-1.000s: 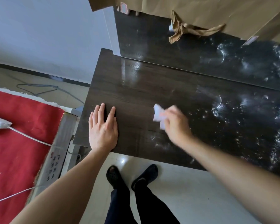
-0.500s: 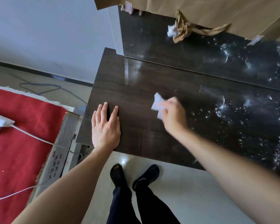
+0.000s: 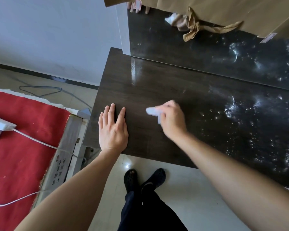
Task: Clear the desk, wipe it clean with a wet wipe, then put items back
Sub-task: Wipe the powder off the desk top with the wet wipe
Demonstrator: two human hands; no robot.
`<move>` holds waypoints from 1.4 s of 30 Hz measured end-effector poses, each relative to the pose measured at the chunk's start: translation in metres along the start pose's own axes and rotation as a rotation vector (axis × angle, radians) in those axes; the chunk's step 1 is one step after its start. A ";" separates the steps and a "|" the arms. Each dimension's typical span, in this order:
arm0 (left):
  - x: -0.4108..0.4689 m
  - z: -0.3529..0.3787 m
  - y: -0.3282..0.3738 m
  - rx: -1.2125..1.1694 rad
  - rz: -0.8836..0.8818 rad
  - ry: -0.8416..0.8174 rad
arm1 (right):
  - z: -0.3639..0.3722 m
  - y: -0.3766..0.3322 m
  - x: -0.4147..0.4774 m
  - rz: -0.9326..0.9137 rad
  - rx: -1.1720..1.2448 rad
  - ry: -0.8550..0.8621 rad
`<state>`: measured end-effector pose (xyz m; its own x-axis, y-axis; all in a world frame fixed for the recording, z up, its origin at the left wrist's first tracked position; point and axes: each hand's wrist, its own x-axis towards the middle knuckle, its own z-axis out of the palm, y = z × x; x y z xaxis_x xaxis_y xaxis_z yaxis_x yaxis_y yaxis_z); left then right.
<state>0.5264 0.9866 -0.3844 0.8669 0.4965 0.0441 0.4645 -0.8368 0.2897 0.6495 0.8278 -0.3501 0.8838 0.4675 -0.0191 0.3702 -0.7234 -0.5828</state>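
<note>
Desk (image 3: 157, 84): left and near edges lie close to both hands, and the dark top runs right and back to a glossy panel (image 3: 173, 52). Left hand (image 3: 113, 130) lies flat, palm down with fingers straight, near the front-left corner. Right hand (image 3: 171, 120) is just beside it, fingers curled, pinching the wipe (image 3: 153, 111) against the top; it is blurred. White specks (image 3: 240, 124) cover the desk's right half. Red cloth (image 3: 20, 147) with a white cable (image 3: 40, 142) is on the left, tiled floor (image 3: 182, 189) below.

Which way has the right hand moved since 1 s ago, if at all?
Yes. The right hand, holding the wet wipe, has slid left, away from the crescent smudge, toward the left hand.
</note>
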 end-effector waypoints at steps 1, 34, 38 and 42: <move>0.000 0.000 0.000 -0.006 0.001 0.002 | 0.004 -0.008 -0.026 -0.105 0.034 -0.032; -0.030 0.022 0.085 -0.059 -0.018 -0.043 | -0.125 0.148 0.094 0.398 -0.139 0.256; -0.031 0.026 0.088 -0.018 -0.010 -0.010 | -0.086 0.153 0.098 0.310 -0.196 0.305; -0.030 0.027 0.088 0.004 -0.026 0.011 | -0.093 0.151 0.054 -0.128 -0.162 0.034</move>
<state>0.5461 0.8921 -0.3858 0.8527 0.5203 0.0468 0.4874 -0.8246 0.2873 0.7795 0.6965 -0.3641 0.8347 0.5455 0.0754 0.5188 -0.7329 -0.4402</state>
